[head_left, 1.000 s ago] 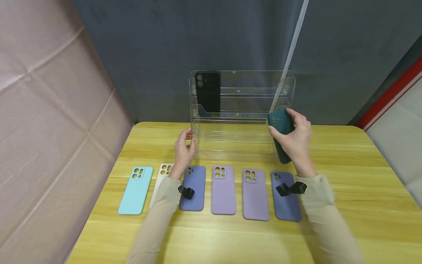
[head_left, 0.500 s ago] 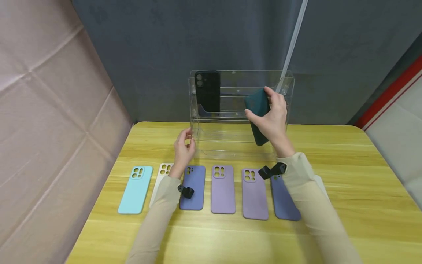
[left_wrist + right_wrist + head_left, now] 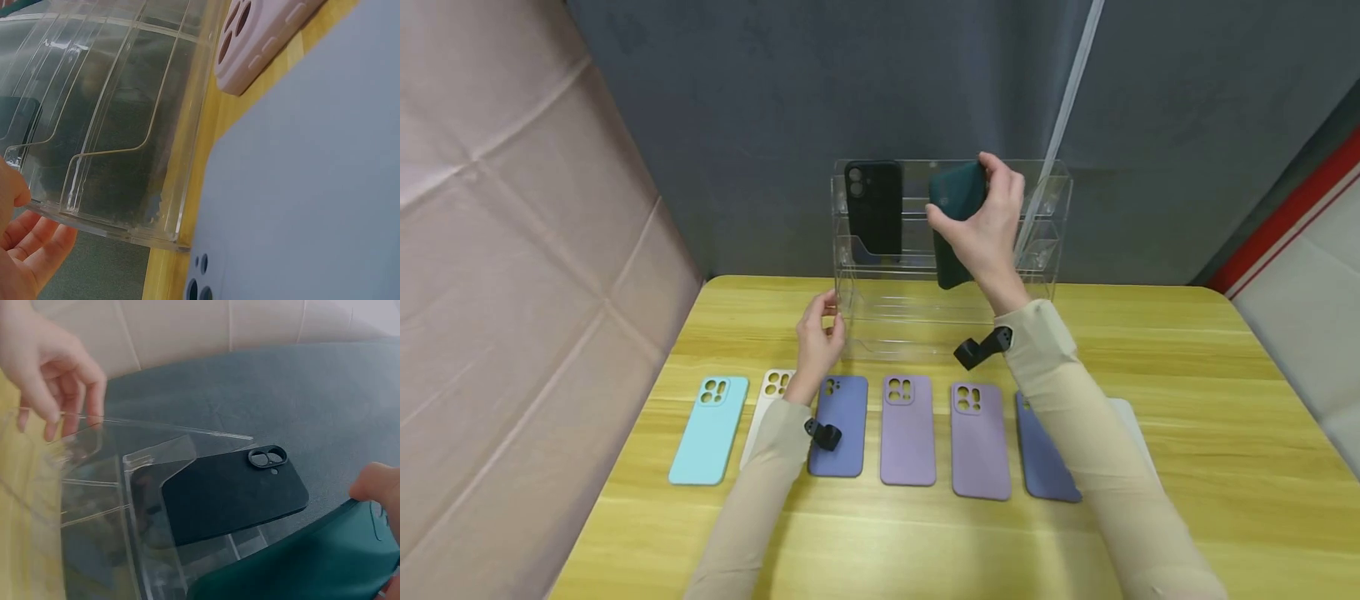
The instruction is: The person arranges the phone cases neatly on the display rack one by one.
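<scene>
A dark green phone case hangs from my right hand, whose thumb and fingers grip its upper sides. The case is slightly tilted in front of the clear plastic tiered rack, beside a black phone case that stands at the left of the upper tier. In the right wrist view, the green case lies to the right of the black case, apart from it. My left hand pinches the rack's left side edge; the left wrist view shows thumb and fingers on either side of that wall.
Along the table front lie a turquoise case, a white case, blue case, two lilac cases, another blue case and a pale case, partly under the right sleeve. A grey curtain hangs behind the rack.
My right hand has carried the green case up and to the left, from the rack's right end to beside the black case. The left hand stays at the rack's side.
</scene>
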Available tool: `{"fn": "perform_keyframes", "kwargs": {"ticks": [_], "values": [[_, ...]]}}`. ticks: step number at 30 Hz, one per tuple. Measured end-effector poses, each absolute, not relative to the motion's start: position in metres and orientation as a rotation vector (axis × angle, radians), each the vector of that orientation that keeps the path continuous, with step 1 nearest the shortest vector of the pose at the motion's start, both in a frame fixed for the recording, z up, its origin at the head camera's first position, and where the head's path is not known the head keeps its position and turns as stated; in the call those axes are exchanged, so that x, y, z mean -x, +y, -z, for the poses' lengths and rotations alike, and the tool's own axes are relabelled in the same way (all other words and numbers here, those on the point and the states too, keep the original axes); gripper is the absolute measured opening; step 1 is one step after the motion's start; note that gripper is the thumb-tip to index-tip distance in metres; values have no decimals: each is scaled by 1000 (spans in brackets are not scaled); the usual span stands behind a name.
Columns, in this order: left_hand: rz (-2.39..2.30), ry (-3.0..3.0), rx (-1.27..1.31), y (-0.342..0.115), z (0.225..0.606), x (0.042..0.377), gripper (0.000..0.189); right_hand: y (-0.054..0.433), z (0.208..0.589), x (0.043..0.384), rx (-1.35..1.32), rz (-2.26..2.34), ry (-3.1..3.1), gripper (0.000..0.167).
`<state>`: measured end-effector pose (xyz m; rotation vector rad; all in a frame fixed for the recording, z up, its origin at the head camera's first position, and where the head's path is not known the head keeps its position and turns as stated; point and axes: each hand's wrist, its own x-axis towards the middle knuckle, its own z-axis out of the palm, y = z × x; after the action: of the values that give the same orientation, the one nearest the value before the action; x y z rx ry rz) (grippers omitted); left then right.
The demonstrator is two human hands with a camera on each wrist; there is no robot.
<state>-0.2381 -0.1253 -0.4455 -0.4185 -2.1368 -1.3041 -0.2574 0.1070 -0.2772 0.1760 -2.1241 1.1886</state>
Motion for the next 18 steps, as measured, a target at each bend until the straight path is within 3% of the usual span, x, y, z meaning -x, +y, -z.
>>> {"fn": "perform_keyframes", "kwargs": {"ticks": [18], "values": [[1322,-2129,442,-127,448,238,34,90,279,298,93,-1262,-1955,72]]}}
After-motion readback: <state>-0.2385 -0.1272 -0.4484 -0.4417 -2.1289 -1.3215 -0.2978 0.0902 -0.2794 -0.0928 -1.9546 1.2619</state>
